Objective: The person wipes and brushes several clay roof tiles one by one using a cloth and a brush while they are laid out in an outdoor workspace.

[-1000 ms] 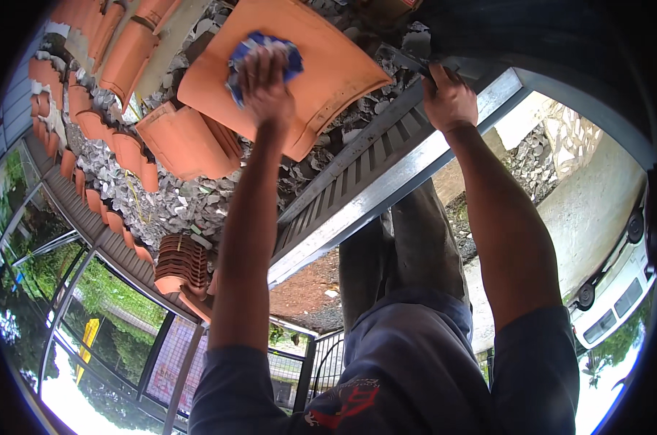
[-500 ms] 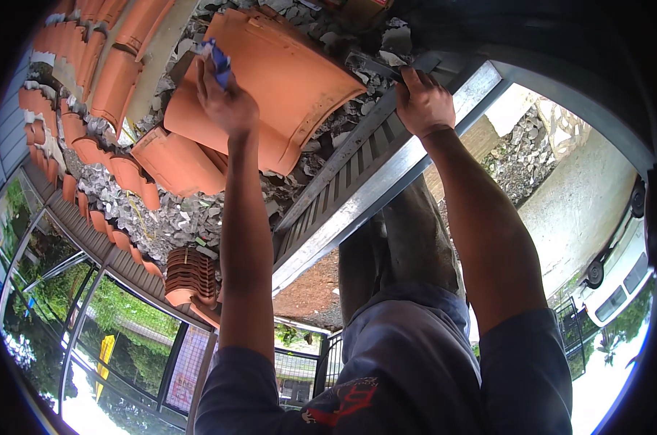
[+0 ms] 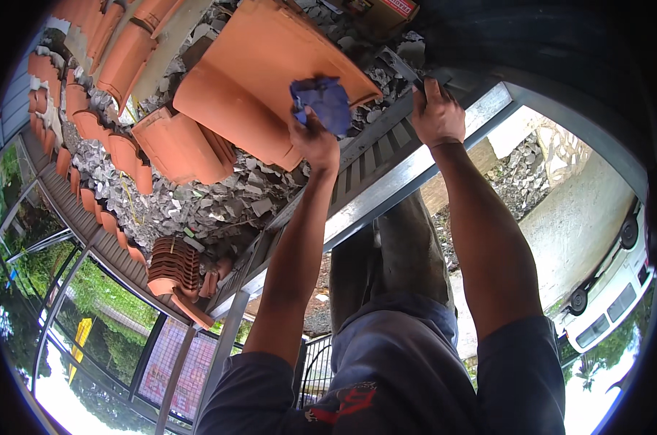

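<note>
My left hand (image 3: 315,143) is closed on a crumpled blue cloth (image 3: 322,105), its folds spread out beyond the fingers. The cloth is over the lower right part of a large orange roof tile (image 3: 267,54); whether it touches the surface I cannot tell. To the right, my right hand (image 3: 438,116) grips a hand tool with a narrow, flat metal blade (image 3: 402,67), pointing up and left. This hand is beside the slotted metal frame (image 3: 480,112). The tool's handle is mostly hidden in my fingers.
Grey rubble (image 3: 190,206) lies around and below the tiles. More roof tiles (image 3: 176,148) sit at left, and a stack of curved tiles (image 3: 172,264) stands lower down. A cardboard box (image 3: 379,14) is at the top. A white vehicle (image 3: 611,290) is at far right.
My left hand has swung right and down across the big tile, and the blue cloth is now spread wider. My right hand has moved slightly down, still holding the bladed tool.
</note>
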{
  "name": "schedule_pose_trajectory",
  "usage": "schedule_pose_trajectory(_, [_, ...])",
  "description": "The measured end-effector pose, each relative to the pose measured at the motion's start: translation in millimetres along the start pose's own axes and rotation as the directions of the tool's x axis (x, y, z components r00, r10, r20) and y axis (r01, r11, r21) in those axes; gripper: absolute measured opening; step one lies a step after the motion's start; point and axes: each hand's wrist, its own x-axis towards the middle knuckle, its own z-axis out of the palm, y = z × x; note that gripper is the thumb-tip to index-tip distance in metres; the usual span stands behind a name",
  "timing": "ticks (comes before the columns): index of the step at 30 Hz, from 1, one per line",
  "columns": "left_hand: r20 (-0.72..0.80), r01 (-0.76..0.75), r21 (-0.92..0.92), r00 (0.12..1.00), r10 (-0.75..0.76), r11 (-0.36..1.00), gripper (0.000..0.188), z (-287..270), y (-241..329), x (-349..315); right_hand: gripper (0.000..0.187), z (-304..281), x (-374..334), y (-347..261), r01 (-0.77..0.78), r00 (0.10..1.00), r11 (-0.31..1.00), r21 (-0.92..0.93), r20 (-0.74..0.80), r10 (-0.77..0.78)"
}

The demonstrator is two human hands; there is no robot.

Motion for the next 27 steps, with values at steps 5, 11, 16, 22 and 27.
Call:
schedule_pose_trajectory(5, [-0.041,-0.677,0.145,0.724,0.688,0.721,0.043,55,8,16,0.02,1,2,-8,0.023,0.999,1.0,0.022,-0.031,-0.022])
schedule_pose_trajectory(11, [0.356,-0.711,0.396,0.702,0.617,0.581,0.053,37,-12,-2,0.021,1,2,-5,-0.004,1.0,1.0,0.005,-0.022,0.004])
schedule_pose_trajectory(16, [0.553,-0.659,0.681,0.749,0.366,0.319,0.035,2,-4,15,0.019,0,-1,-1,-0.036,0.999,0.999,-0.002,-0.011,0.036])
schedule_pose_trajectory(22, [0.119,-0.569,0.262,0.82,0.559,0.779,0.036,32,10,3,0.02,1,3,-8,-0.007,0.999,1.0,0.005,-0.039,0.007])
schedule_pose_trajectory(27, [0.296,-0.555,0.439,0.832,0.47,0.707,0.059,44,-4,-19,0.019,1,0,-6,-0.004,1.0,1.0,-0.029,-0.024,0.004])
